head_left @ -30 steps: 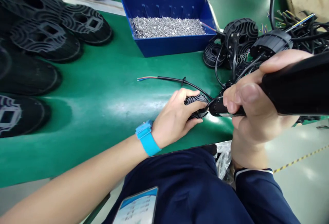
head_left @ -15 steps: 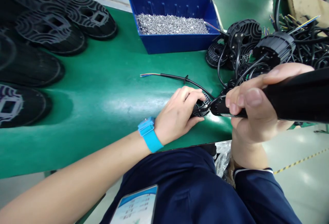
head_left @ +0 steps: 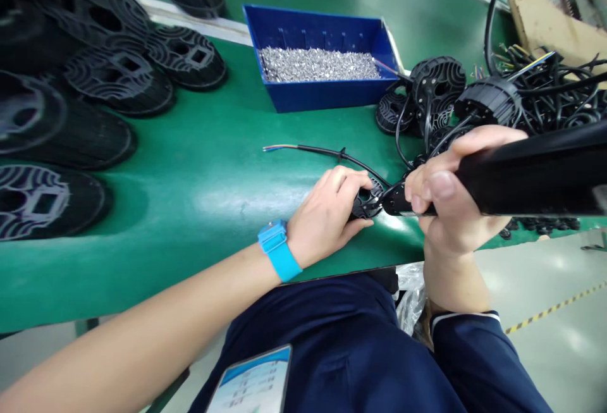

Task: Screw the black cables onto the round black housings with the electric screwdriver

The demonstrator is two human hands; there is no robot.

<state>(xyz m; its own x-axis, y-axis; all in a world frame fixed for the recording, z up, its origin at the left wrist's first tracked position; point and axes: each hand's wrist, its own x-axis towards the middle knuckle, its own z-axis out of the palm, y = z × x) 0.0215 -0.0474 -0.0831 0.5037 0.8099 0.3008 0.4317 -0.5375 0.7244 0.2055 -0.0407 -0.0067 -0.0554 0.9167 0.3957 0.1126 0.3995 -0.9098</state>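
Note:
My left hand, with a blue strap at the wrist, grips a small black ridged round housing against the green table. A black cable with bare coloured wire ends runs leftward from beside it. My right hand is wrapped round a black power screwdriver, whose dark tip end points left and meets the housing's right side. The exact contact between tip and housing is too small to make out.
Behind the hands sits a blue bin of small metal screws. Black housings with cables are heaped at right, near a tangle of cables. Larger black ridged housings stand at left. The table edge runs close to my body.
The view has shifted slightly, so the bin and left housings appear lower and further right. My right hand and the screwdriver appear a little further left; both hands keep their grip.

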